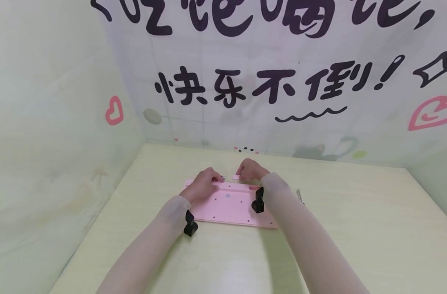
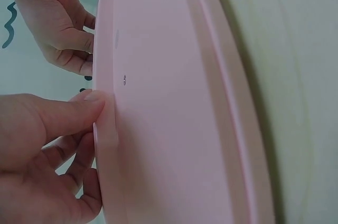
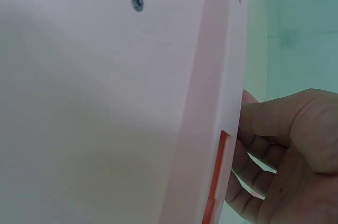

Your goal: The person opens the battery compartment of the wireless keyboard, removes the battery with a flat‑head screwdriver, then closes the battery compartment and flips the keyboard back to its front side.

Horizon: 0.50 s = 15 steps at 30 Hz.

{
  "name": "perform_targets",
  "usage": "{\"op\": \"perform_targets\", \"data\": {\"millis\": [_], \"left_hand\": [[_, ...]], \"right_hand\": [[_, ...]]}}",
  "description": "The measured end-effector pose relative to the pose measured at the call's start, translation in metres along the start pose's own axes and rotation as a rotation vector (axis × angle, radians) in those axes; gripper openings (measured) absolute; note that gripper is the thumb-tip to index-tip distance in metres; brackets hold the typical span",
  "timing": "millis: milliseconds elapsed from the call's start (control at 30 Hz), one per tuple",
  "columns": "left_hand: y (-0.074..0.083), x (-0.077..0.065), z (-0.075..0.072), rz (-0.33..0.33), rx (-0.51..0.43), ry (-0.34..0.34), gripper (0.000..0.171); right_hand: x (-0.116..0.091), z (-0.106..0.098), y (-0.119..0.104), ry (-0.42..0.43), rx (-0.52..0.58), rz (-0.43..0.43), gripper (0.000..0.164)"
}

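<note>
A flat pink board [image 1: 227, 208], like the underside of a keyboard, lies on the table with small screw heads across it. My left hand [image 2: 47, 155] grips its far raised edge, thumb on top and fingers curled below. A small dark-and-white thing [image 1: 223, 177] shows at those fingertips. Beyond the same edge, my right hand [image 1: 251, 169] pinches a small pink strip [image 1: 236, 177]. A slot [image 3: 215, 179] with a red inside is cut into the edge near the right hand. In the right wrist view the edge partly hides the right fingertips.
Thin grey metal rods [image 1: 300, 196] lie on the table [image 1: 356, 228] to the right, partly behind the right sleeve. A printed cloth wall [image 1: 223, 130] rises behind the table, and another wall [image 1: 61, 143] stands at the left. Black wrist cameras [image 1: 258, 200] sit on both sleeves.
</note>
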<state>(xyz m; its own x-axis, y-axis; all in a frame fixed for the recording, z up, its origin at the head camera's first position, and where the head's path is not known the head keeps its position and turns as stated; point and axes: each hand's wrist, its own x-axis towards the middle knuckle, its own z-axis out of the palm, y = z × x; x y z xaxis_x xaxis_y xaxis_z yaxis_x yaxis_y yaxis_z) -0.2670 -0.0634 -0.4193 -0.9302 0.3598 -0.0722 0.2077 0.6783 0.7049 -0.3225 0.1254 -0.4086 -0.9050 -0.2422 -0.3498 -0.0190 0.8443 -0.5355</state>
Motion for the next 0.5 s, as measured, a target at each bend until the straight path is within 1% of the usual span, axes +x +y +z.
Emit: {"op": "perform_targets", "data": {"millis": [67,267,500], "left_hand": [[0.0012,0.0015,0.0001,0.001,0.002,-0.002,0.026],[0.0024,0.0014,0.0006,-0.020,0.003,-0.004,0.026],[0.0020,0.0012,-0.0007,0.005,0.011,-0.002,0.026]], "right_hand": [[-0.0007,-0.0020,0.0002,-0.001,0.024,0.013,0.020],[-0.0014,-0.0033,0.0031,-0.010,0.039,-0.022,0.021],[-0.0007,-0.0050,0.0071,-0.017,0.070,-0.059,0.016]]}}
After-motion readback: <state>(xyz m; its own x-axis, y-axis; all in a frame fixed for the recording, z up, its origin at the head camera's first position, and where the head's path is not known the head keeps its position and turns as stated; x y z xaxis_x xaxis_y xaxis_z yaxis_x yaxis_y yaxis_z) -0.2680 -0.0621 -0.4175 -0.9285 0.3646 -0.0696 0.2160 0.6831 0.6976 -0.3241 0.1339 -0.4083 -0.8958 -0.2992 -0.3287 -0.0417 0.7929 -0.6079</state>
